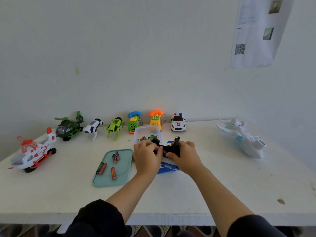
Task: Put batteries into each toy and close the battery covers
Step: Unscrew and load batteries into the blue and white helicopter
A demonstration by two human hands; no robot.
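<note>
Both hands, left hand (147,155) and right hand (183,155), grip upturned blue toy (168,165), fingers curled on black underside, likely reaching battery cover; batteries (109,164) wait on tray (99,183).

Arms: both bare forearms reach forward from 6 o'clock and converge toward the centre; dark sleeves are pushed up near the elbows.
Left hand (147,155): back of the hand faces up, fingers curled, gripping the left end of a black toy (168,148).
Right hand (185,155): back of the hand faces up, fingers curled over the toy's right end, thumb pressed against its near side.
Spacing: the hands sit close together at the same height, left at 9 o'clock of the toy, right at 3 o'clock.
</note>
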